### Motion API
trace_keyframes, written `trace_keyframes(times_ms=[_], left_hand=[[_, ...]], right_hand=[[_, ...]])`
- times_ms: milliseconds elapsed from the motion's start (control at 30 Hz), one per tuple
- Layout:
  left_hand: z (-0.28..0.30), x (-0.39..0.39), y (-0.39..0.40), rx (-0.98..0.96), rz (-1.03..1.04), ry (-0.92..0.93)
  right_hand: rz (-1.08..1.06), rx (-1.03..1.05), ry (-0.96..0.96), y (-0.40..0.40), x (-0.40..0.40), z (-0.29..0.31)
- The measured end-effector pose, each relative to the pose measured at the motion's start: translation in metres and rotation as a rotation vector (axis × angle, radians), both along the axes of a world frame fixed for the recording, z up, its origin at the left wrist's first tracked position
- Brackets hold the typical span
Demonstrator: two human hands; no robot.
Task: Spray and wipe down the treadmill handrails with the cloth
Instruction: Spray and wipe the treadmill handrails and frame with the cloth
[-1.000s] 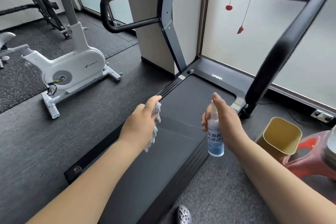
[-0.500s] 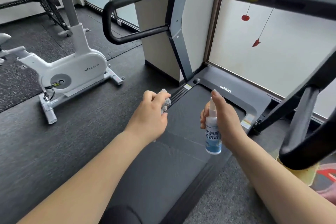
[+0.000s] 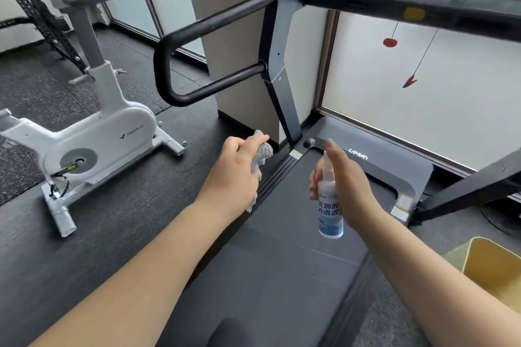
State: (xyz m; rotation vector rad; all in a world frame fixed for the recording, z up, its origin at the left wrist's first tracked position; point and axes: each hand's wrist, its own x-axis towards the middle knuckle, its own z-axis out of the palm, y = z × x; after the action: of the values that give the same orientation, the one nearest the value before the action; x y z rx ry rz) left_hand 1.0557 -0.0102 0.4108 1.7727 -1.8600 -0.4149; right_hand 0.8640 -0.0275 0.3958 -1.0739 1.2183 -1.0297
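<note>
Hands, two, held out over the treadmill belt (image 3: 282,262), neither touching the machine. Left hand (image 3: 234,175): fingers curled closed around a bunched grey cloth (image 3: 260,153), part of it hanging below the palm. Right hand (image 3: 346,186): wrapped around a small spray bottle (image 3: 328,197), upright, forefinger resting on the pump top, nozzle apparently facing ahead. Left handrail (image 3: 180,65): black looped bar, above and ahead of the left hand, well apart from it; no wetting can be made out on it. Right handrail (image 3: 473,191): only a dark strut shows at the frame edge. Risks, as judged: a press from this distance would likely put mist on the belt or the console bar (image 3: 408,0) rather than a rail; the loosely bunched cloth could slip or wipe with little contact; a wet belt would be slippery underfoot.
</note>
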Motion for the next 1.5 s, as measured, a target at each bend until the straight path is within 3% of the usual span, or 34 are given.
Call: trace_keyframes(times_ms=[233, 500, 733, 1133, 1500], left_hand=[[0.061, 0.054, -0.067, 0.110, -0.077, 0.064], [0.120, 0.079, -0.119, 0.074, -0.081, 0.140], [0.139, 0.072, -0.172, 0.060, -0.050, 0.129], [0.181, 0.052, -0.281, -0.025, 0.149, 0.159], [0.213, 0.144, -0.351, -0.154, 0.390, 0.061]], right_hand=[[-0.089, 0.056, 0.044, -0.060, 0.052, 0.075], [-0.072, 0.055, 0.081, -0.102, 0.078, 0.137], [-0.055, 0.063, 0.104, -0.156, 0.072, 0.152], [0.218, 0.045, 0.203, -0.298, 0.061, 0.165], [0.340, 0.073, 0.220, -0.393, 0.146, 0.159]])
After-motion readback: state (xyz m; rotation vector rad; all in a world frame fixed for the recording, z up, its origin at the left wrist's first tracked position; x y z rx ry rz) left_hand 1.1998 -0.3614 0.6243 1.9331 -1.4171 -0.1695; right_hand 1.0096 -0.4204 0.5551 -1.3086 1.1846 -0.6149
